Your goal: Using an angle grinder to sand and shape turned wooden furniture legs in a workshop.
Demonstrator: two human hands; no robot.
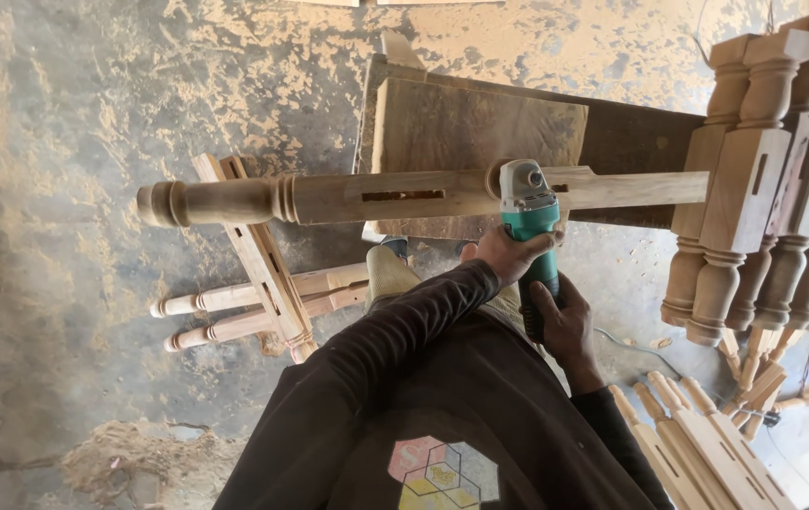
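Note:
A long turned wooden leg (329,196) lies crosswise, its rounded end at the left and its square end resting on a stack of legs at the right. A teal and grey angle grinder (529,212) presses against the leg's square section. My left hand (508,253) wraps the grinder's body near the head. My right hand (560,326) grips the dark rear handle lower down. Both sleeves are dark brown.
A stack of turned wooden legs (773,189) stands at the right. A dark wooden board (480,123) lies behind the leg. A wooden trestle (263,260) and two more legs (234,312) sit at the left. More legs (697,444) lie bottom right. Sawdust covers the floor.

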